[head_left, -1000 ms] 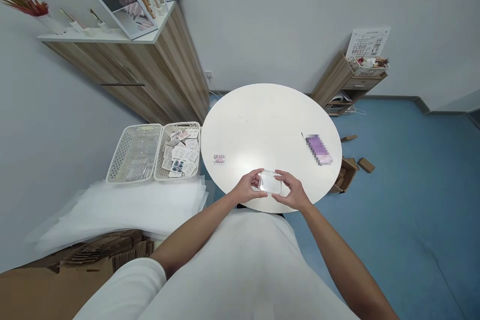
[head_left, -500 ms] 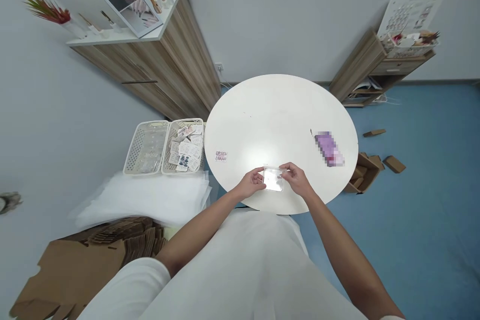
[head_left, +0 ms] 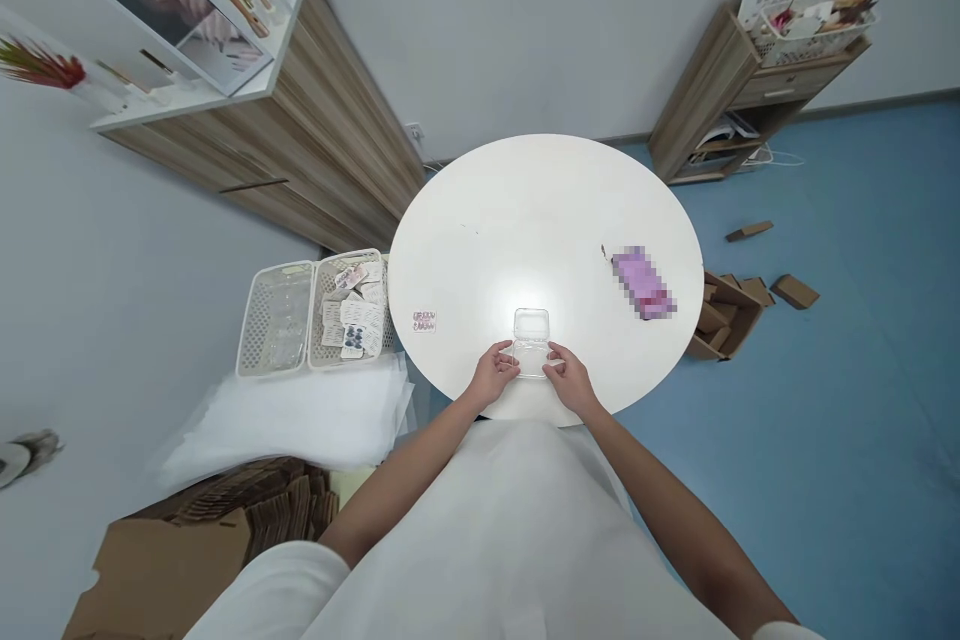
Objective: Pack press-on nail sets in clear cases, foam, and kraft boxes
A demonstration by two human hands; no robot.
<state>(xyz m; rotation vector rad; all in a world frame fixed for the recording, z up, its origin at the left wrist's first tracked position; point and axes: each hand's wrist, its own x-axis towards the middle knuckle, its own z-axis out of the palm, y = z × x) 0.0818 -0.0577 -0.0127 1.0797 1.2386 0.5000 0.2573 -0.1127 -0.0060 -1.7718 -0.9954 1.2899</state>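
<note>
A clear plastic case (head_left: 532, 358) is at the near side of the round white table (head_left: 510, 220), its hinged lid (head_left: 532, 324) swung up and away from me. My left hand (head_left: 493, 373) grips the left edge of the case between thumb and fingers. On the opposite edge, my right hand (head_left: 570, 380) holds it the same way. No contents can be made out inside the case. A small card with rows of pinkish press-on nails (head_left: 424, 321) lies on the table to the left of my hands.
Left of the table, one white basket (head_left: 317, 360) holds printed cards and another basket (head_left: 246, 345) holds clear plastic cases. White sheets (head_left: 292, 415) and flattened cardboard (head_left: 172, 570) lie nearer. A blurred purple item (head_left: 643, 282) rests on the table's right. A cardboard box (head_left: 731, 330) stands on the floor.
The case has gone from closed to open, its lid now raised on the far side. My right hand has moved from the top corner to the right edge. The view has shifted slightly.
</note>
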